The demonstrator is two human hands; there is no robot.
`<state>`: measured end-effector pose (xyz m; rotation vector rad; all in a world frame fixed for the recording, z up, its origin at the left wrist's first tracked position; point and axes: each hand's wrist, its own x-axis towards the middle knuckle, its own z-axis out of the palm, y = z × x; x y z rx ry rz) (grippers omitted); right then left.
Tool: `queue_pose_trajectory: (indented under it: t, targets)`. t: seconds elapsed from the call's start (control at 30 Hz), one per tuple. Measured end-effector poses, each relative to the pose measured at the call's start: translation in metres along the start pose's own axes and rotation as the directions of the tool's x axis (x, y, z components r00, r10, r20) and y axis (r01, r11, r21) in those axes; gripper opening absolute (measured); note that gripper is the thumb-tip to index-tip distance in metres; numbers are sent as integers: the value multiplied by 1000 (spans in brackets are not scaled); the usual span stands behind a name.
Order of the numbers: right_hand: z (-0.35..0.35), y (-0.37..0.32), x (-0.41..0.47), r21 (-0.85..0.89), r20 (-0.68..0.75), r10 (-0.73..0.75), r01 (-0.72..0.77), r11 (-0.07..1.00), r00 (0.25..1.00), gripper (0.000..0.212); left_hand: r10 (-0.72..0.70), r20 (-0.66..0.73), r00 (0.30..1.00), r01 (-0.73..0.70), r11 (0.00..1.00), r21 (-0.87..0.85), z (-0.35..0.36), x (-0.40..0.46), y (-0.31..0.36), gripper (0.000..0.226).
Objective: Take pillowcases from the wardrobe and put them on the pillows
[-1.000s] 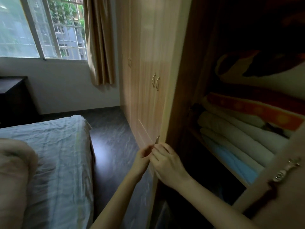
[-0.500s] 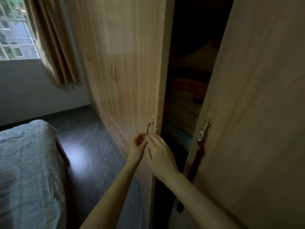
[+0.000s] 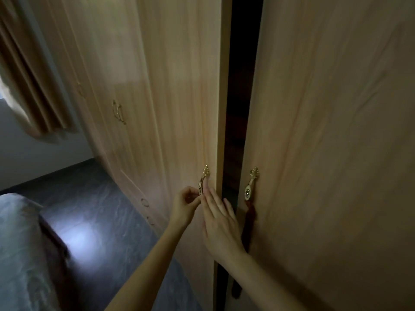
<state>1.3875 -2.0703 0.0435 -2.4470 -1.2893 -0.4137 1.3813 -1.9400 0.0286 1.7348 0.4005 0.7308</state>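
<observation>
Risk: right hand [image 3: 221,223], fingers extended flat beside the door gap [image 3: 235,131], could be pinched; left hand [image 3: 184,204] pinches the left door's handle [image 3: 203,184].

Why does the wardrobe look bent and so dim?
Head view: the wide-angle lens bows the door edges; the room is dim, the gap black; window light glares off the floor; the curtain and bed are blurred.

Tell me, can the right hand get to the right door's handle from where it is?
Probably yes: the right hand lies flat by the gap, and the handle sits just across it, uncovered.
</observation>
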Motion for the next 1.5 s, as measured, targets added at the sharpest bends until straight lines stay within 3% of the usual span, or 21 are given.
queue_pose_trajectory:
  t: [0.2,0.5,0.73,1.07,1.17,1.27,1.5]
  targets:
    - [21,24,13,-115,6,100,-98,988,995,69,6,26,1000,-7,998,65,26,23,-6,14]
    - [37,32,33,-315,-9,220,-211,925,976,91,44,34,998,-44,999,15,52,40,-8,34]
    - [38,30,42,-457,-77,280,-283,843,957,64,55,83,995,-60,996,62,56,54,-21,31]
    - [42,33,42,-491,-77,292,-291,821,953,72,49,103,993,-51,998,20,57,55,-24,27]
    - [40,31,42,-474,-46,313,-297,829,949,72,60,211,976,-66,998,23,51,55,-18,16]
    - [41,35,40,-408,-16,300,-280,869,954,73,41,294,955,-51,998,28,39,57,-15,24]
    - [48,24,32,-130,76,323,-312,941,943,69,-157,106,982,155,988,30,-9,35,-28,32]
